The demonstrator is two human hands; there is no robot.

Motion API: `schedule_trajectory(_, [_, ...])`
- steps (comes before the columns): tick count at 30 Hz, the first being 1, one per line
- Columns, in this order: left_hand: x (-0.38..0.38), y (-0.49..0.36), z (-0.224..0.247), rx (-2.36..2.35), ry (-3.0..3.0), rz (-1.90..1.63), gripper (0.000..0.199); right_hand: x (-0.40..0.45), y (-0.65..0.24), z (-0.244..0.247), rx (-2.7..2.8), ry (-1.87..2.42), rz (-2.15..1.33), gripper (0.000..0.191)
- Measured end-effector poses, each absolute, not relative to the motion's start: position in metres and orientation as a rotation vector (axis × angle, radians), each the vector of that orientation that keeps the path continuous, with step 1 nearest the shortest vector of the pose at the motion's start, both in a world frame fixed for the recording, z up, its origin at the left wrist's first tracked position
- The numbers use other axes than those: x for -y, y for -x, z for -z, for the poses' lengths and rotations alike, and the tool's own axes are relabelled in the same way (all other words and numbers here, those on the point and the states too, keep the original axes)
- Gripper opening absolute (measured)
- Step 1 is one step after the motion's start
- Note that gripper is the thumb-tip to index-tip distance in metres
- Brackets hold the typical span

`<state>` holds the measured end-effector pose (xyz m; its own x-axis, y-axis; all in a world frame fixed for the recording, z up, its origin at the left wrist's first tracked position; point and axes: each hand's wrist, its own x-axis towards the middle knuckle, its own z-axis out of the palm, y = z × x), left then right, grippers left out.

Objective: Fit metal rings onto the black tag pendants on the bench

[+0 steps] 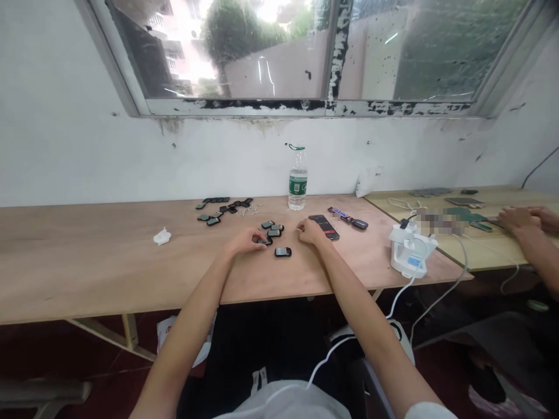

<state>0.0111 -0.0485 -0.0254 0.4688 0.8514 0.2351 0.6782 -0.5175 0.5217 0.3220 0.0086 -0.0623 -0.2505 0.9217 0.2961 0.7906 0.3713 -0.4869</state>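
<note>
Fob (264,241) is sitting under my L hand (252,240), fingertips touching it; R hand (309,231) is pinching a small pale pc (299,230) nr phone (324,227).

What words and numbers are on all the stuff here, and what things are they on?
I can't read any for sure.
Bottle label: green with white marks, too small.
Phone screen: pale figures above a red patch, too blurred.
Dark wrapper: big pale letters, partly blurred out.
White plug block: a blue patch, too small to make out any writing.
White packet by the wall: a tiny dark mark, too small.
</note>
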Motion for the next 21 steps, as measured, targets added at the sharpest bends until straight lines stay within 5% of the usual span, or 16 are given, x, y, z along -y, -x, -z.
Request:
schedule_trajectory(12, [0.046,-0.013,0.035,-1.395,-2.256,-0.787,0.025,0.004,-0.313,0.055,2.028,1.143,-0.530,0.034])
schedule_trajectory(21, [0.055,-0.016,0.032,-1.339,-2.421,-0.833,0.015,0.014,-0.295,0.053,1.912,0.958,-0.609,0.013])
